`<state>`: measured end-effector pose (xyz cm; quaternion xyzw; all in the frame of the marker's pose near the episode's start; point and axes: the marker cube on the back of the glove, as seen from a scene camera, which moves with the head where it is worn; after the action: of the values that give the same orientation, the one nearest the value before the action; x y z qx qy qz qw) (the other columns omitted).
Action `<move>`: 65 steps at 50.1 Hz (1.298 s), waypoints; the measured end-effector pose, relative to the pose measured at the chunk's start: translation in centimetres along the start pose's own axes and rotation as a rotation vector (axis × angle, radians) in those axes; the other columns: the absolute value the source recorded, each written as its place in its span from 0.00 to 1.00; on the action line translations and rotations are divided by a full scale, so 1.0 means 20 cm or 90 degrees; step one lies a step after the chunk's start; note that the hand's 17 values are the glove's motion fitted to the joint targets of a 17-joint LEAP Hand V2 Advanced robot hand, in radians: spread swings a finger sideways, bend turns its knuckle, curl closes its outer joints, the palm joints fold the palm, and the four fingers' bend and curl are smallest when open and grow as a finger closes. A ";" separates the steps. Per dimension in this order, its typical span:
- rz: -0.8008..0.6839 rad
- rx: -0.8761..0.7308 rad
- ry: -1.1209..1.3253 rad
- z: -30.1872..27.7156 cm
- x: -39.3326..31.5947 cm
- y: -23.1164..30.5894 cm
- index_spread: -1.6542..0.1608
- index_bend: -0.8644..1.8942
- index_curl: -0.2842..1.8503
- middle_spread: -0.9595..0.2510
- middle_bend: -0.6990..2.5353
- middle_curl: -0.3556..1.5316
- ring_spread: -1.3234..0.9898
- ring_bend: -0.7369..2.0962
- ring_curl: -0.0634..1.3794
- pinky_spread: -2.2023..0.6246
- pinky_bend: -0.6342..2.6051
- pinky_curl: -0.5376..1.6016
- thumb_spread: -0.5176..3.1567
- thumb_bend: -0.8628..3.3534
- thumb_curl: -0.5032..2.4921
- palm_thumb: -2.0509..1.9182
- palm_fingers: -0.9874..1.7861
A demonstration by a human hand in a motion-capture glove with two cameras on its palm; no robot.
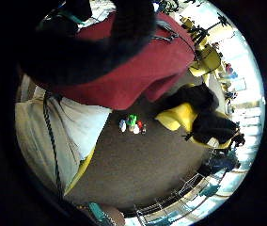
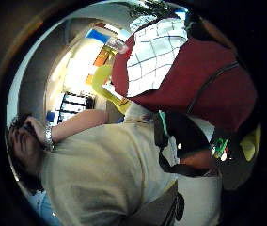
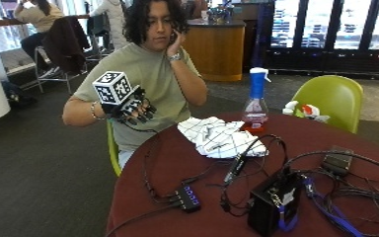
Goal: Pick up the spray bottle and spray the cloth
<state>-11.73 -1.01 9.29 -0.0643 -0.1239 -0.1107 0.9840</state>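
Showing no legible labels, spray bottle [image 3: 257, 101], cloth [image 3: 219, 137]

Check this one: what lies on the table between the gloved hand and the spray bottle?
In the outside view, the checked white cloth lies crumpled on the red table between the raised gloved right hand and the spray bottle.

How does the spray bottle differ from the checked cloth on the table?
The spray bottle stands upright, blue on top and clear below; the cloth lies crumpled, white with dark checks. The bottle is tall and narrow, the cloth low and spread wide. Both rest untouched on the red table.
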 end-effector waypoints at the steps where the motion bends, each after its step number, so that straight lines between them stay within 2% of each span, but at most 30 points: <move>1: 0.000 0.001 -0.001 0.00 0.00 0.00 0.71 0.37 0.28 0.79 0.27 0.34 0.55 0.38 0.29 0.86 0.28 0.42 0.46 0.20 0.30 0.68 0.54; 47: 0.037 -0.008 -0.030 0.05 0.07 0.07 0.71 0.37 0.28 0.79 0.27 0.34 0.56 0.38 0.29 0.86 0.28 0.42 0.46 0.20 0.30 0.68 0.54; 65: 0.020 -0.014 -0.039 0.08 0.04 0.05 0.71 0.37 0.28 0.79 0.27 0.34 0.56 0.38 0.29 0.86 0.28 0.42 0.47 0.20 0.30 0.69 0.53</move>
<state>-11.03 -0.07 10.88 -0.0806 -0.1520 -0.0944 0.9806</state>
